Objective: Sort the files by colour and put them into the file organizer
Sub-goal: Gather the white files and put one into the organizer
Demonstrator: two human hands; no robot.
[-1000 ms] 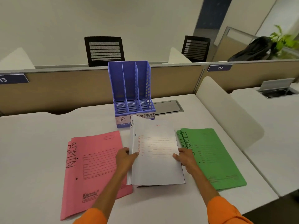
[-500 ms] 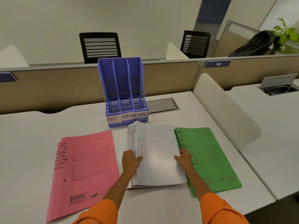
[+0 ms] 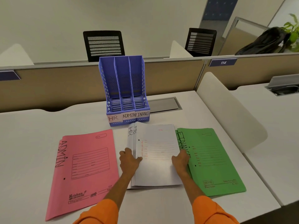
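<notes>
Three stacks of files lie side by side on the white desk. Pink files point(image 3: 84, 168) marked ADMIN are on the left, white files point(image 3: 155, 170) marked HR in the middle, green files point(image 3: 212, 160) marked FINANCE on the right. My left hand point(image 3: 129, 160) grips the left edge of the white stack and my right hand point(image 3: 180, 160) grips its right edge. Behind the files stands a blue file organizer point(image 3: 125, 92) with three empty slots labelled HR, ADMIN and FINANCE.
A grey cable hatch point(image 3: 163, 105) is set into the desk right of the organizer. A tan partition point(image 3: 56, 88) closes the back, and a white divider point(image 3: 226, 110) runs along the right. Two black chairs stand beyond the partition.
The white files, lifted and tilted a second ago, have come down nearly flat on the desk. Both hands keep their hold on the stack's edges. The view has shifted slightly.
</notes>
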